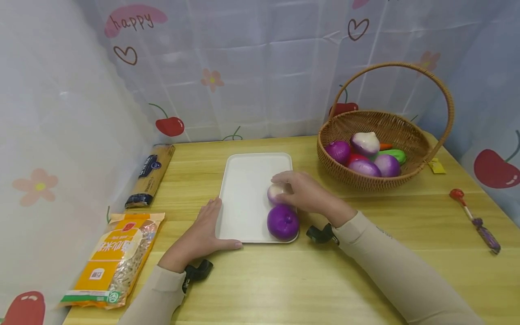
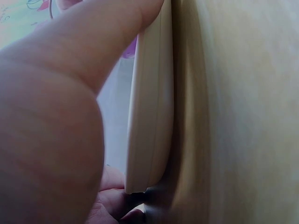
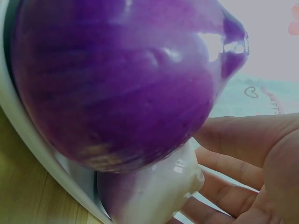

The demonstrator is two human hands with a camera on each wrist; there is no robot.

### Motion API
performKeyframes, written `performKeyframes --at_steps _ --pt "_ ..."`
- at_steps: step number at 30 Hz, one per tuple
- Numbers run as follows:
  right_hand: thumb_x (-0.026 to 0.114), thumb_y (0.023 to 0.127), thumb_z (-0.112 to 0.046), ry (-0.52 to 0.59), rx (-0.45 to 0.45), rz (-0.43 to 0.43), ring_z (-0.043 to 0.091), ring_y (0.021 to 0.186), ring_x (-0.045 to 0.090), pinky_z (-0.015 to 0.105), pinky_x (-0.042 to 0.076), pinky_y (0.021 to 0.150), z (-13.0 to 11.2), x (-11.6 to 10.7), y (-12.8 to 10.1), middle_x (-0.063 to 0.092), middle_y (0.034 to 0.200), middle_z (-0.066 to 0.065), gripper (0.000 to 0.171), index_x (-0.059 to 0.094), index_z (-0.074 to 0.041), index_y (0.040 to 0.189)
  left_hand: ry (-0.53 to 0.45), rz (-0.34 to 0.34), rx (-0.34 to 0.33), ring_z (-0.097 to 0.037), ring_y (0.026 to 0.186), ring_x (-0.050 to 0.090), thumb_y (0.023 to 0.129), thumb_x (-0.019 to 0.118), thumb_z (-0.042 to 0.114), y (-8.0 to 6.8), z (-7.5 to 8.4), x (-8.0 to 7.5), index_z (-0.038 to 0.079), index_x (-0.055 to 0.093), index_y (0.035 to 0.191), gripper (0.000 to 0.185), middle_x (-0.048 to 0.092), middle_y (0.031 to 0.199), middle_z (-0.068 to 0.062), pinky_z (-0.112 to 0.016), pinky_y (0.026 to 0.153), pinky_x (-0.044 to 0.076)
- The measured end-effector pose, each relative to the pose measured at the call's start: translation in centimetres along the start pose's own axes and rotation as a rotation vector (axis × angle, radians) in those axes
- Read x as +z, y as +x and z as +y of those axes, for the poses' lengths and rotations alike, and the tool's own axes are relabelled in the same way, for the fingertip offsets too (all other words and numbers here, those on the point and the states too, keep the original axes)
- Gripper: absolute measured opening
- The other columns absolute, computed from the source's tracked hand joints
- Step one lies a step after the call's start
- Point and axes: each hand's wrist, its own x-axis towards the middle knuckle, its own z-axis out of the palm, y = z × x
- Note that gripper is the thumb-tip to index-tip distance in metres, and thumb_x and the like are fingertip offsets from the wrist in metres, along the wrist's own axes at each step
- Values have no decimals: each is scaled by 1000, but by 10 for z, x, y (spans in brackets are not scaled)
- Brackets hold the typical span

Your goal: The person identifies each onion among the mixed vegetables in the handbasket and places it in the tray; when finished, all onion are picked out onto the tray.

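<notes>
Partly hidden sits a pale bulb (image 1: 275, 193) right fingers (image 1: 282, 177) pinch—left fingers (image 1: 213, 206) spread against the tray (image 1: 243, 189).

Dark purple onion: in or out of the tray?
In: head and right wrist views show the dark purple onion within the rimmed tray.

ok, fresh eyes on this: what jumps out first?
Probably the glossy purple bulb at the near right corner of the white tray. The right hand curves round a white-and-purple bulb just beyond it. Then the tall-handled wicker basket, back right on the table.
</notes>
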Motion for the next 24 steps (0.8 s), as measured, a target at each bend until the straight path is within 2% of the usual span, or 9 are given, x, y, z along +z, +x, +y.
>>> performKeyframes --at_steps 14,19,24 --pt "83 95 -25 27 -39 19 33 134 56 50 40 115 -7 -15 -2 66 138 13 53 66 1 138 -5 -1 -4 -37 159 0 74 84 74 1 1 -1 -4 9 167 142 8 173 -21 -54 126 5" --pt "81 96 -25 8 -102 58 32 132 58 49 43 113 -13 -29 0 67 138 13 50 67 0 138 -7 -3 -11 -37 159 -1 74 84 74 0 0 -1 -4 9 166 142 7 173 -20 -54 126 5" --pt "79 98 -27 -5 -86 67 36 133 57 52 43 113 -19 -53 7 65 141 12 50 66 -3 140 -4 -4 -12 -36 159 -1 74 84 73 -1 -1 0 -4 9 166 142 7 173 -20 -53 126 5"
